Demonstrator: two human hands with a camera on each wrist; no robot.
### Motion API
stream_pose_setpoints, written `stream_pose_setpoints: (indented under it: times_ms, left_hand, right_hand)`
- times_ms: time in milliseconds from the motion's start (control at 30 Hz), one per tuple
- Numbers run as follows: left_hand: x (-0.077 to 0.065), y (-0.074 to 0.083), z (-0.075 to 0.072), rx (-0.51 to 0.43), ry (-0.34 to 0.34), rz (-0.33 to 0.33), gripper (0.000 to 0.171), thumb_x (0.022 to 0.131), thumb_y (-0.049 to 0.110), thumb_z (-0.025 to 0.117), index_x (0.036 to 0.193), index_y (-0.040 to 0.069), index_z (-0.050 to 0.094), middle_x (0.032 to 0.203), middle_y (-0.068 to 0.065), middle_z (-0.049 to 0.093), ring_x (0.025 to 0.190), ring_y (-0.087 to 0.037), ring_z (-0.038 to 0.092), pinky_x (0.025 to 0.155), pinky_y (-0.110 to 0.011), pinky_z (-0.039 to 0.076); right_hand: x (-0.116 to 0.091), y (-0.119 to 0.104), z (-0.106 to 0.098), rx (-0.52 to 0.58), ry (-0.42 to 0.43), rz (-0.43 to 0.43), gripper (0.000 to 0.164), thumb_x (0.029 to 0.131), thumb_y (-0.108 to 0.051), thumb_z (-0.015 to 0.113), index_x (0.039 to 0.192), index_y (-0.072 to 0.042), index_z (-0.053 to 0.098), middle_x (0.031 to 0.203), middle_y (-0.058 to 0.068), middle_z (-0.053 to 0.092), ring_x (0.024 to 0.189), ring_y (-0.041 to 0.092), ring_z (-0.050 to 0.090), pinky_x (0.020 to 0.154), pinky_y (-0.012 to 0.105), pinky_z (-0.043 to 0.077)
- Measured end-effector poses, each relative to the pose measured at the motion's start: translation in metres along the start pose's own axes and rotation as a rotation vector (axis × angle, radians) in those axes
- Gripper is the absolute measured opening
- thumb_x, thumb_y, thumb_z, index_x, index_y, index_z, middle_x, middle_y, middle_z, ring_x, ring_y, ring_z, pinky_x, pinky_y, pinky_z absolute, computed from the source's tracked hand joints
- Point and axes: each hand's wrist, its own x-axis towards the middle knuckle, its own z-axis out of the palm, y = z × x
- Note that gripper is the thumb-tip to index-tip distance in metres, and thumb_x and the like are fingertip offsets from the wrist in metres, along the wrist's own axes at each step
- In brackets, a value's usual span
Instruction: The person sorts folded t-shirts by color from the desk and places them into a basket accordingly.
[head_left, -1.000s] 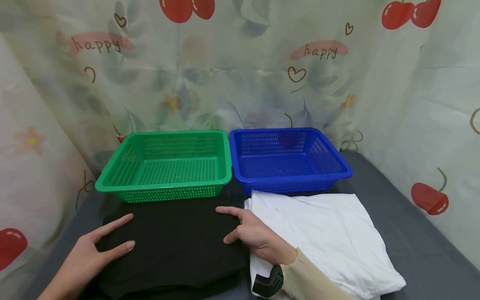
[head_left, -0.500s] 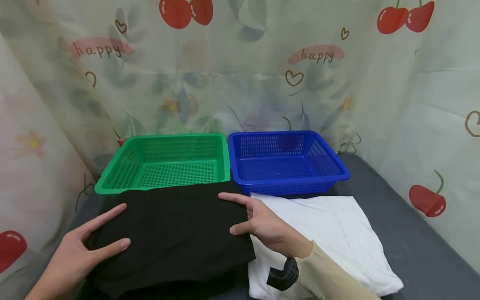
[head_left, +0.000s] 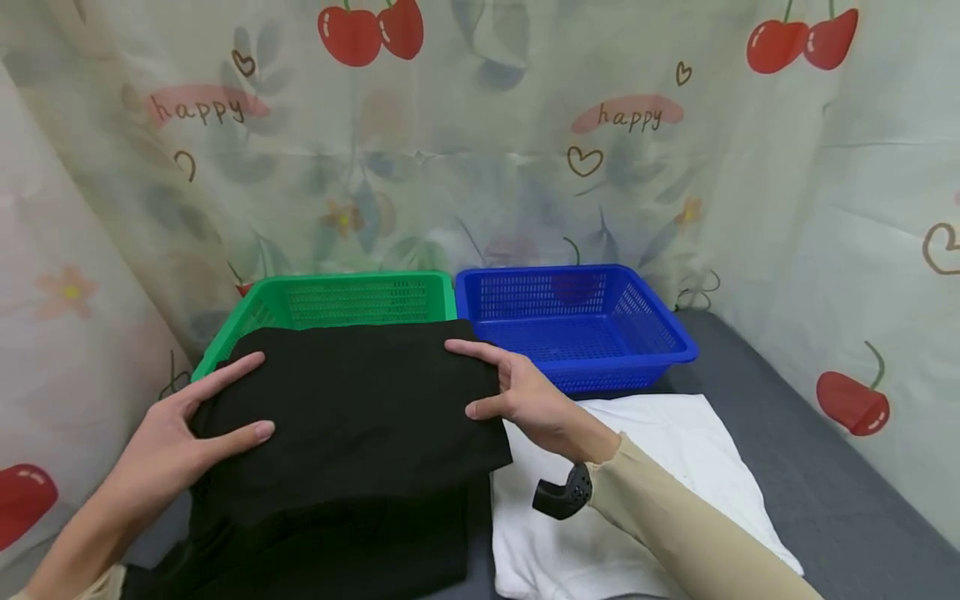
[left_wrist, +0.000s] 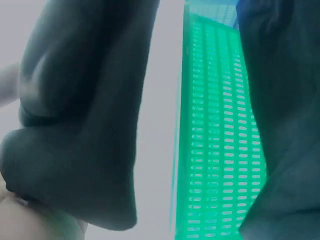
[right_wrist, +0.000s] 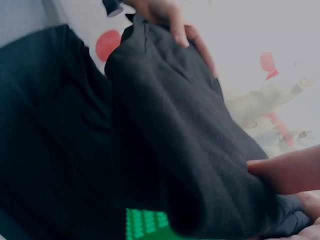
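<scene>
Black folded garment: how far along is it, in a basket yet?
Not yet. Both baskets, green basket and blue basket, look empty. The left hand and right hand hold the black folded garment raised over the green basket's near rim. More black cloth and the white garment lie on the table.

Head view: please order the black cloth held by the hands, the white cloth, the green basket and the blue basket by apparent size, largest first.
1. black cloth, nearest the camera.
2. white cloth, partly covered by an arm.
3. blue basket.
The green basket is mostly hidden; it looks alike to the blue, so unranked.
</scene>
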Motion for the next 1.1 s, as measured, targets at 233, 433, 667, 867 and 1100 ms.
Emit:
stream_pose_setpoints:
  times_ms: [233,433,667,867,1100]
  left_hand:
    - [0.038,0.010,-0.016,0.049,-0.024,0.062,0.074,0.090,0.033,0.074,0.153,0.038,0.034,0.150,-0.013,0.037,0.110,-0.002,0.056,0.077,-0.028,0.054]
    - [0.077,0.018,-0.033,0.089,-0.045,0.048,0.079,0.087,0.040,0.076,0.153,0.039,0.033,0.156,-0.006,0.028,0.125,-0.022,0.049,0.081,-0.023,0.050]
    - [0.117,0.010,-0.048,0.120,-0.074,0.009,0.086,0.085,0.047,0.075,0.156,0.032,0.029,0.157,-0.013,0.026,0.130,-0.031,0.045,0.091,-0.037,0.049]
    - [0.143,0.000,-0.058,0.138,-0.082,-0.013,0.089,0.087,0.045,0.074,0.158,0.028,0.023,0.157,-0.020,0.025,0.130,-0.035,0.044,0.093,-0.045,0.047]
    - [0.154,-0.006,-0.065,0.154,-0.062,-0.005,0.091,0.086,0.045,0.075,0.158,0.023,0.023,0.159,-0.021,0.015,0.135,-0.041,0.033,0.099,-0.056,0.038]
  right_hand:
    - [0.031,-0.015,-0.018,0.005,-0.025,0.010,0.074,0.085,0.019,0.062,0.148,-0.016,0.046,0.141,0.013,0.050,0.123,0.030,0.054,0.094,0.045,0.049]
    - [0.065,-0.031,-0.031,0.006,0.010,0.031,0.072,0.085,0.020,0.061,0.146,-0.016,0.048,0.138,0.013,0.052,0.119,0.032,0.056,0.091,0.046,0.051]
    - [0.103,-0.030,-0.037,-0.027,0.106,0.067,0.067,0.085,0.022,0.059,0.142,-0.012,0.052,0.135,0.013,0.053,0.116,0.030,0.058,0.090,0.044,0.052]
    - [0.127,-0.019,-0.035,-0.004,0.221,0.057,0.065,0.084,0.022,0.058,0.140,-0.012,0.056,0.138,0.011,0.051,0.119,0.027,0.056,0.091,0.039,0.051]
    - [0.142,-0.014,-0.029,0.025,0.250,0.030,0.067,0.084,0.024,0.056,0.141,-0.011,0.055,0.146,0.008,0.044,0.123,0.026,0.053,0.092,0.036,0.051]
